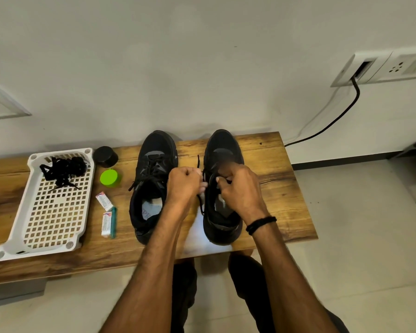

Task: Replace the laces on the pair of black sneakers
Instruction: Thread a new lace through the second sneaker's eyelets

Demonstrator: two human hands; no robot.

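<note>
Two black sneakers stand side by side on a wooden bench (286, 188), toes toward the wall. The left sneaker (154, 164) is laced, its lace ends lying loose. The right sneaker (222, 150) has a black lace (198, 162) running out of its left side. My left hand (183, 182) grips that lace in a fist between the shoes, one end sticking up past the knuckles. My right hand (238, 186) sits over the right sneaker's tongue area, fingers curled and pinching the lace at the eyelets. A heap of black laces (63, 169) lies in a white tray (34, 248).
Between the tray and the left sneaker sit a black round tin (105, 156), a green lid (109, 178) and two small packets (106, 213). White paper (202, 239) lies under the right sneaker. A black cable (341, 116) hangs from a wall socket at the right.
</note>
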